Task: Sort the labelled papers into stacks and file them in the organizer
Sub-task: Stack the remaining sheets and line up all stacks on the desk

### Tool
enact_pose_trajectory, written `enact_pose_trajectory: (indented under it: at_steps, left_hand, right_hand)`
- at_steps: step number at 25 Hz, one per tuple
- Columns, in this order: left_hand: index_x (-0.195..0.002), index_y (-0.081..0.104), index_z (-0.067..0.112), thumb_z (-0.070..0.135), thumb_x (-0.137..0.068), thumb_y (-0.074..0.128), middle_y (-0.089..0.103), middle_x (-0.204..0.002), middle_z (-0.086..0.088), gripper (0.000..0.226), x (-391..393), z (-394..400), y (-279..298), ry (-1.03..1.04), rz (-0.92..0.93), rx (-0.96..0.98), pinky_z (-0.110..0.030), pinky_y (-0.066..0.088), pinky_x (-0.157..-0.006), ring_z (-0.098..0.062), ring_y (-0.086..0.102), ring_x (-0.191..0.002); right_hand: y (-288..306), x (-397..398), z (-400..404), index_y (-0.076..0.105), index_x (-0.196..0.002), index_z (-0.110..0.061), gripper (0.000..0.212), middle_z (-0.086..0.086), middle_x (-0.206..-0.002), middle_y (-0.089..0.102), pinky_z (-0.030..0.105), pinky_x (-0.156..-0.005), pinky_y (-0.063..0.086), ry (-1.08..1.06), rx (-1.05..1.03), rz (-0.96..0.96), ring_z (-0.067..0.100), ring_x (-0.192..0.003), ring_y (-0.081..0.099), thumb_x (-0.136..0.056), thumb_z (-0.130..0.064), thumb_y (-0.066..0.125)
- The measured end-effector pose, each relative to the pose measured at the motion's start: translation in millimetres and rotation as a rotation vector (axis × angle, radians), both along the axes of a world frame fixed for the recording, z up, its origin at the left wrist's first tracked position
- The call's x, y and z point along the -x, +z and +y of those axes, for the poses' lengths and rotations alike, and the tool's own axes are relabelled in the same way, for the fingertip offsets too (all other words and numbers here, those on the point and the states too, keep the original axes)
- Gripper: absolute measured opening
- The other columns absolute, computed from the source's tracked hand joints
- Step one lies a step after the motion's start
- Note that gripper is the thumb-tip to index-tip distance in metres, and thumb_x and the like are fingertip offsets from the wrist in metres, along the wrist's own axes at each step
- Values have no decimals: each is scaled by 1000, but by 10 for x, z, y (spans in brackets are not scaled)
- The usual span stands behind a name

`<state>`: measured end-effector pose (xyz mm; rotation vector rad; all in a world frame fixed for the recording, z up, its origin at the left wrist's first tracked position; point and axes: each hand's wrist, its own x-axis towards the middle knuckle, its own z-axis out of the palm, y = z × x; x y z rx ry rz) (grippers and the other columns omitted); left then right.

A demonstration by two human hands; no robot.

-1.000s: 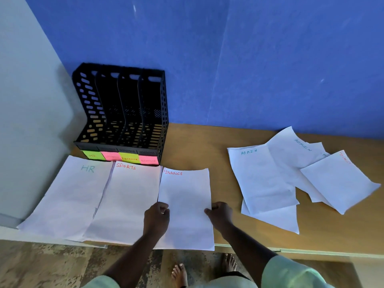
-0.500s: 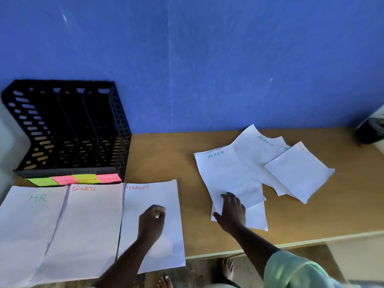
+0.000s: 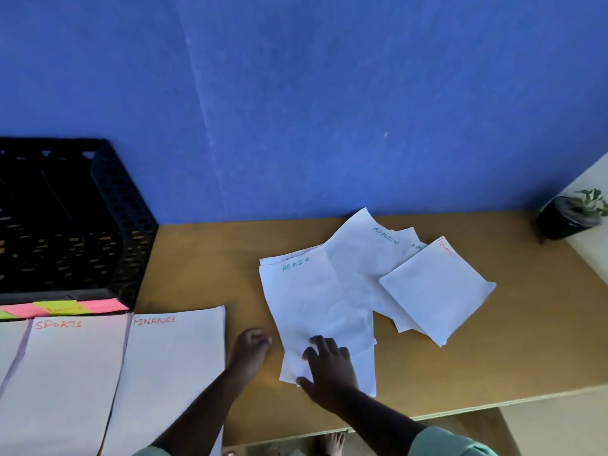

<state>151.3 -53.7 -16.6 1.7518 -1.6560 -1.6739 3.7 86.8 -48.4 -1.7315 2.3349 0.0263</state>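
Since the earlier frame the left hand [image 3: 249, 348] has left the FINANCE sheet [image 3: 171, 373] and now hangs loosely curled, holding nothing, above bare table [image 3: 204, 264] just right of that sheet; the right hand [image 3: 324, 366] has slid further onto the ADMIN sheet [image 3: 316, 304].

At nine o'clock the black organizer [image 3: 98, 225] stands against the blue wall [image 3: 296, 93], pink and green sticky notes [image 3: 65, 307] along its front edge. Below it, toward seven o'clock, the SPORTS sheet [image 3: 69, 373] lies touching the FINANCE sheet. Right of centre, the right hand's fingers [image 3: 317, 340] are spread, pressing flat on the ADMIN sheet's lower part. Toward two o'clock lie overlapping loose papers [image 3: 365, 258], topped by a tilted sheet labelled FINANCE [image 3: 434, 291]. At three o'clock sits a potted plant [image 3: 570, 215].
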Motion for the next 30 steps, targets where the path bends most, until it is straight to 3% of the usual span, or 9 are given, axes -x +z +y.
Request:
enact_pose_trajectory:
  at_steps: [2,4,10,12,16,20,23,26,30]
  left_hand:
    - [-126,54,15,26,-91,66,62,-119,-5,39,175,35,-69,13,28,-97,-34,50,-88,-23,60,-107]
    - [-118,59,20,27,-89,67,65,-116,-3,31,312,62,-132,29,12,-57,-39,53,-92,-21,61,-103]
    - [-97,64,25,43,-79,73,71,-91,6,27,619,203,-170,-12,-132,62,-38,58,-77,-17,67,-82]
    - [-90,63,24,43,-81,72,69,-87,5,23,669,250,-184,-64,-235,106,-33,55,-71,-18,65,-80]
    - [-87,66,11,28,-88,65,68,-82,-6,17,697,337,-192,85,-239,231,-37,51,-71,-30,64,-81]
    - [-110,55,-1,14,-95,55,61,-104,-15,21,401,205,-165,370,-42,236,-39,46,-81,-35,59,-98]
    - [-117,44,6,5,-93,50,55,-104,-11,24,65,62,-128,450,1,231,-46,47,-85,-36,55,-101]
    - [-125,44,6,-1,-93,48,55,-107,-12,32,-171,-19,-57,463,-52,260,-49,47,-90,-38,54,-105]
    - [-127,47,7,-2,-95,47,59,-122,-17,33,-420,-71,-55,422,-75,281,-55,46,-100,-40,54,-115]
  right_hand:
    - [-27,114,33,67,-105,-22,36,2,-120,63,42,-79,57,69,-1,6,25,-103,65,-80,-47,72]
    - [-25,274,51,68,-106,-17,22,3,-118,61,39,-78,58,148,30,-20,25,-101,65,-89,-32,65]
    - [120,691,185,68,-108,-28,16,-12,-139,58,30,-110,45,254,33,-356,10,-129,51,-96,-33,58]
    - [102,768,253,64,-117,-29,22,-13,-143,55,25,-112,38,273,22,-434,10,-133,50,-97,-33,59]
    - [74,984,256,61,-121,-32,25,-14,-136,53,23,-102,48,105,180,-459,6,-127,53,-97,-37,56]
    - [87,1194,38,64,-115,-29,23,-10,-122,56,25,-94,49,-191,361,-373,12,-115,59,-92,-30,63]
    - [85,1114,-26,57,-129,-30,37,-8,-144,46,28,-105,45,-99,167,-290,16,-136,46,-93,-35,64]
    - [10,885,-41,39,-151,-29,72,-5,-169,19,38,-122,27,116,43,-272,19,-157,16,-88,-54,65]
    - [-191,658,-125,21,-160,-25,100,3,-173,1,46,-126,13,263,0,-213,25,-159,-3,-81,-74,59]
